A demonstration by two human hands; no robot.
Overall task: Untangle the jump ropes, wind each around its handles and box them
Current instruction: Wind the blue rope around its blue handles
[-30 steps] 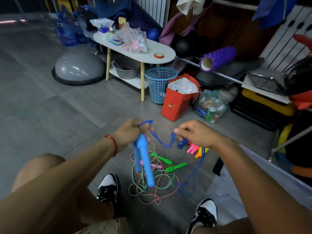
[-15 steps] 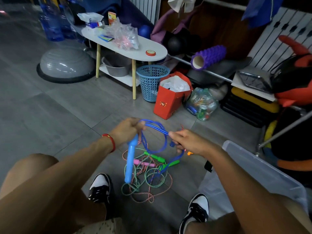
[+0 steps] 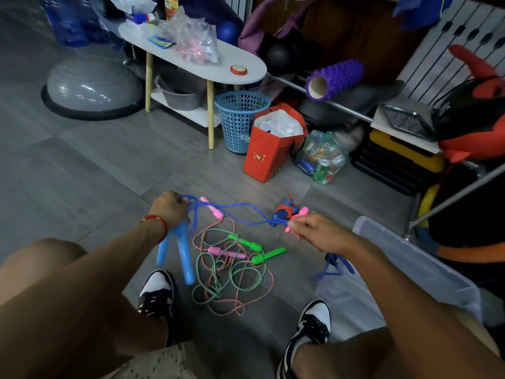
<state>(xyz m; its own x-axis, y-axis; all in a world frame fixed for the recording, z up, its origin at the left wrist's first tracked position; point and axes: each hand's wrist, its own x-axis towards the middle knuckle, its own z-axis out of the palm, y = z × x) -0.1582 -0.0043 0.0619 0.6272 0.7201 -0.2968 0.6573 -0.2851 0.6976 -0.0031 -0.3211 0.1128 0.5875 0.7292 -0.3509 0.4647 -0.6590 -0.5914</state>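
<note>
My left hand (image 3: 170, 207) grips the tops of two light-blue jump rope handles (image 3: 181, 250), which hang down side by side. A blue rope (image 3: 240, 207) runs from that hand across to my right hand (image 3: 314, 232), which pinches it; more blue rope (image 3: 332, 265) hangs below that wrist. On the floor between my feet lies a tangle of green and red-white ropes (image 3: 232, 274) with green handles (image 3: 262, 251) and pink handles (image 3: 225, 253). A wound bundle of ropes (image 3: 287, 212) lies just beyond my right hand. A clear plastic box (image 3: 404, 272) stands at my right.
A red paper bag (image 3: 269, 157), a blue mesh basket (image 3: 240, 119) and a bag of bottles (image 3: 322, 157) stand ahead. A white oval side table (image 3: 240, 68) and a grey balance dome (image 3: 90, 86) are at the back left. My shoes (image 3: 157, 294) flank the tangle.
My hands have moved apart, stretching the blue rope out between them. The loop seen earlier near my left hand is gone. The view has shifted a little.
</note>
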